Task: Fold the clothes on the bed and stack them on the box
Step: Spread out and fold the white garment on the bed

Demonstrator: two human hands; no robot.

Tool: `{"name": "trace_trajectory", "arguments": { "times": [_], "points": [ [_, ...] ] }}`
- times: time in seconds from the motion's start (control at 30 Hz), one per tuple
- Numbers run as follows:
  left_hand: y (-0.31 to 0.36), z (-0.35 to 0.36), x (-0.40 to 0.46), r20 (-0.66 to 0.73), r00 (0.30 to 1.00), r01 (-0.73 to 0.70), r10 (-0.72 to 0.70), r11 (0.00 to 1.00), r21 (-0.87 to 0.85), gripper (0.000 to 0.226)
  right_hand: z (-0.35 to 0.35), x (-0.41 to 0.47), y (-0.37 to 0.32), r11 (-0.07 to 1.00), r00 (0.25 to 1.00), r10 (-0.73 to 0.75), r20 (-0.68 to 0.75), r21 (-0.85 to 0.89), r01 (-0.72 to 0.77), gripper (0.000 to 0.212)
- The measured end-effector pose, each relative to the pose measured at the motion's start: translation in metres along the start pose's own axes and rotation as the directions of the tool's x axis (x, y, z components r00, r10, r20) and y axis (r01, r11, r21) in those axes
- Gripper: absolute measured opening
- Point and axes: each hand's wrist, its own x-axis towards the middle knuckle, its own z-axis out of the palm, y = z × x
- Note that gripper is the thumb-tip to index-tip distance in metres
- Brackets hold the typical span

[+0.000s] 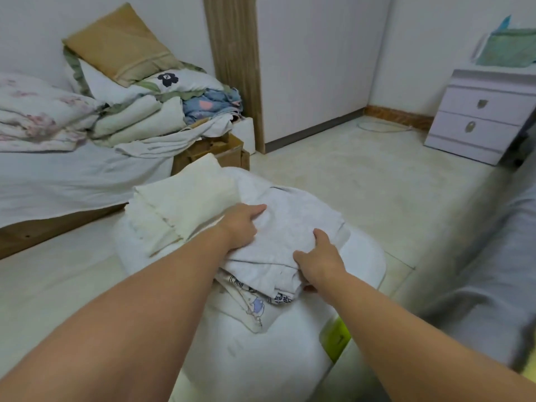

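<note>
Setting the folded grey garment (290,227) onto the white box (365,256): best lowered flat, edges squared with the printed piece (255,303) beneath the hands. Left hand (243,224) rests on top, fingers curled into the cloth; right hand (319,256) grips the near edge, thumb above. Cream folded cloth (185,201) lies just beyond the left hand.

Pale grey garment (290,224), cream cloth (185,198), white box (261,358), tan pillow (121,44).
</note>
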Motion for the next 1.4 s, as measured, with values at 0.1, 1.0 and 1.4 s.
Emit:
{"name": "trace_trajectory", "arguments": {
  "times": [0.1, 1.0, 1.4],
  "points": [
    [0.010, 0.011, -0.001, -0.221, 0.972, 0.151, -0.086, 0.942, 0.299, 0.057, -0.011, 0.001, -0.011, 0.950, 0.973, -0.107, -0.202, -0.310, 0.040, 0.062],
    [0.055, -0.005, -0.103, -0.144, 0.984, -0.091, 0.103, 0.992, 0.092, 0.024, -0.039, -0.076, -0.043, 0.868, 0.912, -0.405, 0.073, -0.282, 0.408, 0.017],
    [0.107, -0.034, -0.252, 0.007, 0.982, -0.182, 0.187, 0.944, 0.276, 0.015, -0.083, -0.229, -0.017, 0.550, 0.845, -0.504, 0.181, -0.687, 0.475, 0.022]
  ]
}}
